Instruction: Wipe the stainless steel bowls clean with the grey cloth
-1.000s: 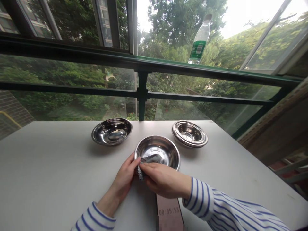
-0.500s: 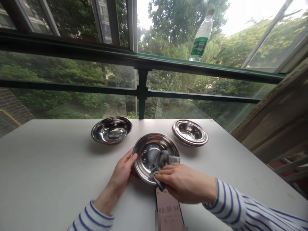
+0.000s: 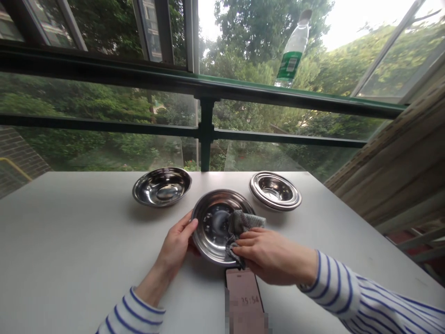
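A shiny steel bowl [image 3: 212,246] is tilted toward me above the white table, with pale drops or spots on its inner bottom. My left hand [image 3: 177,239] grips its left rim, thumb on top and the other fingers underneath. A grey checked cloth [image 3: 239,225] is bunched under the fingers of my right hand [image 3: 271,255], which presses it against the bowl's right inner side. Part of the cloth hangs over the right rim. My right fingertips are partly hidden in the cloth's folds.
Another steel bowl [image 3: 162,188] stands at the back left of the table [image 3: 86,250]. Stacked steel bowls [image 3: 276,191] sit at the back right. A phone [image 3: 245,297] showing a timer lies below the bowl. Beyond are a green railing [image 3: 139,79] with a plastic bottle [image 3: 291,58] and a curtain [image 3: 392,181].
My right hand and the cloth have slid a little right and up along the bowl's inner side. The left hand keeps its hold; the bowl has shifted slightly.
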`<state>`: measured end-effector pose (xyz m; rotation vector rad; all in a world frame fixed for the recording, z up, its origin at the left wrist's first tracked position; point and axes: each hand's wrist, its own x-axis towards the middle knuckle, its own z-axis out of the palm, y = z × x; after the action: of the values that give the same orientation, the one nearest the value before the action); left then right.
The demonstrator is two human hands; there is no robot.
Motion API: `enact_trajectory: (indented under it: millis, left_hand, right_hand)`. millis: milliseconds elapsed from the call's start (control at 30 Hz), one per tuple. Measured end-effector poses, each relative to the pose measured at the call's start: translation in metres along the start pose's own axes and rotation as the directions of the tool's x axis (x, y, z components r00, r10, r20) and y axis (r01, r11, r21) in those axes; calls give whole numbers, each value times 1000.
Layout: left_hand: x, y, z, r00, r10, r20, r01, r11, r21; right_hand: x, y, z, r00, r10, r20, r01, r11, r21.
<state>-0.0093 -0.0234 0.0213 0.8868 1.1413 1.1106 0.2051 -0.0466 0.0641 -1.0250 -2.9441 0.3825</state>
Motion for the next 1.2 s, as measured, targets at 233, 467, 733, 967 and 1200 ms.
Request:
enact_trajectory:
  millis: [233, 467, 733, 967, 1200]
  left_hand:
    - [1, -5, 4, 999, 36, 7, -36, 999, -35]
    - [1, -1, 0, 999, 29, -13, -29, 1000, 0]
    - [4, -1, -5, 999, 34, -4, -34, 999, 26]
    - [3, 5, -9, 994, -47, 99, 33, 990, 134]
    - [6, 3, -9, 999, -42, 26, 40, 995, 88]
  right_hand:
    - [26, -20, 22, 983, -55, -175, 91, 975, 204]
    - [6, -9, 11, 998, -19, -53, 21, 998, 53]
    - [16, -24, 23, 987, -70, -146, 85, 991, 104]
    - [-7, 15, -2, 1000, 2, 6, -1, 991, -134]
    - [14, 27, -7, 998, -42, 47, 49, 986, -162]
